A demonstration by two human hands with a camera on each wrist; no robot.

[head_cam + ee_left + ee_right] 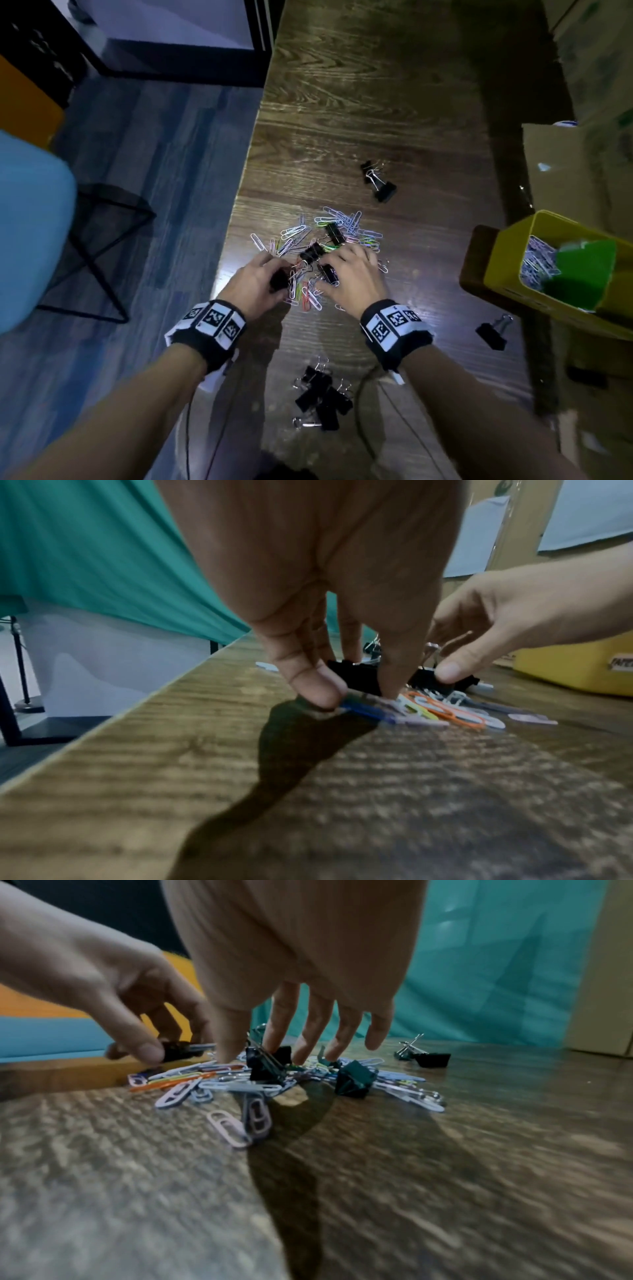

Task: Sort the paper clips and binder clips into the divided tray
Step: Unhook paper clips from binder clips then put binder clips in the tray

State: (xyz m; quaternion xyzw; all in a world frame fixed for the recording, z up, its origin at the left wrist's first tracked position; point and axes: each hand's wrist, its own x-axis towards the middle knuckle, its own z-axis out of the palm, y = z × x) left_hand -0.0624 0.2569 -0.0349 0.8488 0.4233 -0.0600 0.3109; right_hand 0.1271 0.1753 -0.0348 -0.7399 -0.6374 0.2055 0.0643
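A heap of coloured paper clips [329, 226] lies mid-table with black binder clips mixed in. My left hand [274, 274] pinches one black binder clip [359, 679] at the heap's left edge, its fingertips down on the table. My right hand [325, 274] reaches into the heap from the right. Its thumb and index finger are set on either side of another black binder clip [265, 1068], and its other fingers spread above the clips. The yellow divided tray [507, 260] stands at the right, with paper clips [537, 260] in one compartment beside a green divider.
A cluster of black binder clips [322, 394] lies near me, one [491, 334] by the tray and two [378, 180] beyond the heap. Cardboard boxes [575, 171] line the right side. The table's left edge [239, 192] drops to the floor beside a blue chair [30, 222].
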